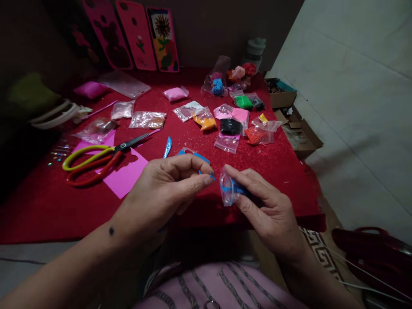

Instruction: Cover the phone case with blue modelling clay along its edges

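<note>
Currently, your left hand (170,182) pinches a small, ragged, bright blue scrap (211,176) between thumb and forefinger. Just beside those fingertips is the mouth of a clear, crinkled plastic bag (227,189), which your right hand (268,210) grips between thumb and fingers. Your right fingers hide most of the blue contents. Just beyond your left hand, a blue object (203,157) is partly covered, its full shape unclear.
</note>
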Available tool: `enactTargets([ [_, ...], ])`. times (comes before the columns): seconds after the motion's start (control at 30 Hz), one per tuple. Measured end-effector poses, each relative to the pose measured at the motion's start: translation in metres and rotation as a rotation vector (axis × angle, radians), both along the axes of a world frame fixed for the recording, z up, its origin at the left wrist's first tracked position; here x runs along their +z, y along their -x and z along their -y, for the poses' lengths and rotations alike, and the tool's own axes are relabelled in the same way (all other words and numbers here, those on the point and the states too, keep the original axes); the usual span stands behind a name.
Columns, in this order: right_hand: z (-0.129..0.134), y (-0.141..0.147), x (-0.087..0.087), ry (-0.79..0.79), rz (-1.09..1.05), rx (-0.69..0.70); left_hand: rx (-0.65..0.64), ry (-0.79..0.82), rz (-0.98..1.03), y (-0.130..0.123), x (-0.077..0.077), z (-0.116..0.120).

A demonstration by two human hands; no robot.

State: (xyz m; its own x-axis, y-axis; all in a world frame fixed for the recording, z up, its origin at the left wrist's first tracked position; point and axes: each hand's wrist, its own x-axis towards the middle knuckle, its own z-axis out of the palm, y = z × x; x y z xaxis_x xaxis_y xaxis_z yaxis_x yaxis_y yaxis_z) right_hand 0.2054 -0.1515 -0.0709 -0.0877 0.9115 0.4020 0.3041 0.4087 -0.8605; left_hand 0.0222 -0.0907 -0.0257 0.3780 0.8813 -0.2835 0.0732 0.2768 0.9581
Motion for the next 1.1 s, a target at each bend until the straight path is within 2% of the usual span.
enactTargets([
  [0.1, -0.003, -0.003, -0.001, -0.034, 0.072, -0.047, -0.012, 0.14, 0.133, 0.007, -0.003, -0.008],
  [0.3, -0.018, -0.018, -0.008, -0.135, 0.319, -0.182, -0.139, 0.364, 0.388, 0.023, -0.005, -0.028],
  [0.47, -0.028, -0.029, -0.014, -0.169, 0.62, -0.215, -0.146, 0.42, 0.458, 0.034, 0.002, -0.043],
  [0.57, -0.029, -0.026, -0.004, -0.172, 0.718, -0.211, -0.182, 0.419, 0.455, 0.037, 0.003, -0.049],
  [0.63, -0.03, -0.019, 0.011, -0.196, 0.621, -0.219, -0.216, 0.42, 0.426, 0.036, 0.003, -0.053],
  [0.7, -0.034, -0.007, 0.028, -0.108, 0.348, -0.125, -0.234, 0.41, 0.389, 0.034, 0.004, -0.054],
  [0.77, -0.044, 0.005, 0.041, 0.278, 0.013, 0.121, -0.247, 0.387, 0.344, 0.031, 0.005, -0.055],
  [0.83, -0.055, 0.015, 0.046, 0.626, -0.329, 0.293, -0.252, 0.351, 0.295, 0.028, 0.006, -0.055],
  [0.93, -0.07, 0.025, 0.043, 0.844, -0.63, 0.317, -0.227, 0.241, 0.197, 0.028, 0.007, -0.057],
  [1.1, -0.083, 0.032, 0.039, 0.963, -0.737, 0.288, -0.226, 0.107, 0.131, 0.033, 0.002, -0.068],
])
